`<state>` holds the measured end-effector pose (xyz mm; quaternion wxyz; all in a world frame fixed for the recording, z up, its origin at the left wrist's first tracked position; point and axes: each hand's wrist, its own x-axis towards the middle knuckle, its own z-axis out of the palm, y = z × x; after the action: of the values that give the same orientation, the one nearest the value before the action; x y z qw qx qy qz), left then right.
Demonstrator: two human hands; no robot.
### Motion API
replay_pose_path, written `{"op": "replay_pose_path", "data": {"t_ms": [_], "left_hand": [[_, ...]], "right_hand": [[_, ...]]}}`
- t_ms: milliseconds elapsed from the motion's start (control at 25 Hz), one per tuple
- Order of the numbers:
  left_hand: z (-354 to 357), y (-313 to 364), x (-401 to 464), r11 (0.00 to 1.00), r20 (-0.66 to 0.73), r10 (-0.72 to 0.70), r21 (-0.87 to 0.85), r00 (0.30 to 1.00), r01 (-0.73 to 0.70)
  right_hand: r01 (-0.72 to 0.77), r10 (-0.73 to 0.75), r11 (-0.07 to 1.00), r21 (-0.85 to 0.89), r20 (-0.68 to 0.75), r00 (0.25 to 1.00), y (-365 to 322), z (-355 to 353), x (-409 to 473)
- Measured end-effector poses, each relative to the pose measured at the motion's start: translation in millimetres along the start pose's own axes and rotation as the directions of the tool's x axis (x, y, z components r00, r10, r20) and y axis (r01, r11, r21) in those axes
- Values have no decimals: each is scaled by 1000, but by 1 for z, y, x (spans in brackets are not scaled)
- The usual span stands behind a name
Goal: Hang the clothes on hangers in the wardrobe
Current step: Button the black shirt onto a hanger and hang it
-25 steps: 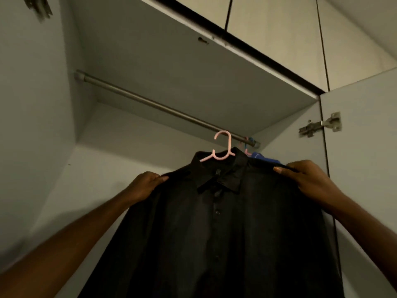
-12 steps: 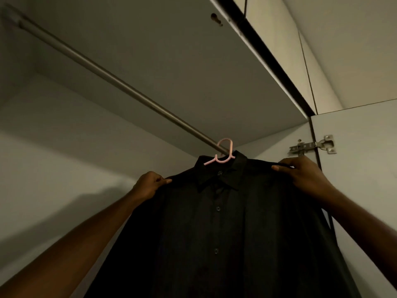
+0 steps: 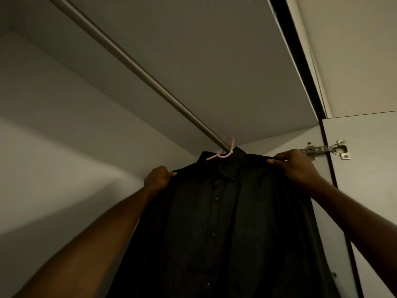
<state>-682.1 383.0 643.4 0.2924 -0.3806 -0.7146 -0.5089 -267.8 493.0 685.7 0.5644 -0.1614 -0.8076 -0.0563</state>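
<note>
Two hands hold one black button-up shirt [image 3: 225, 222] up inside the open wardrobe [image 3: 64, 147], seen from below in the head view. The shirt fills the lower centre of the frame and sits on a pink hanger [image 3: 224, 150], whose hook loops over the metal rail [image 3: 137, 67] at centre frame, just above the collar. That rail runs from the upper left down to the hook, under the wardrobe's top panel [image 3: 214, 50].

The left hand [image 3: 158, 177], left of centre, has its fingers curled round the shirt's shoulder edge. The right hand [image 3: 295, 164], right of centre, pinches the other shoulder between thumb and fingers. They sit well apart, one at each shoulder.

A steel door hinge [image 3: 326, 149] is fixed at the right edge, just beside the right hand, joining the open door [image 3: 369, 190] to the wardrobe side.

Only the hanger's hook and a short piece of one arm show; the rest is under the collar. Past the hook, the shirt hides the rail's far end. Shirt hem and both forearms are cut off by the lower frame edge. Dim light blurs the fabric's detail; a few buttons are just visible.
</note>
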Motion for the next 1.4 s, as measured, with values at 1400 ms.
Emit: {"op": "replay_pose_path", "data": {"t_ms": [1400], "left_hand": [[-10,-27,-240,931,133,77,346,988,-119]], "right_hand": [[106,-256,844,-527,-222,941,-14,21,-153]]}}
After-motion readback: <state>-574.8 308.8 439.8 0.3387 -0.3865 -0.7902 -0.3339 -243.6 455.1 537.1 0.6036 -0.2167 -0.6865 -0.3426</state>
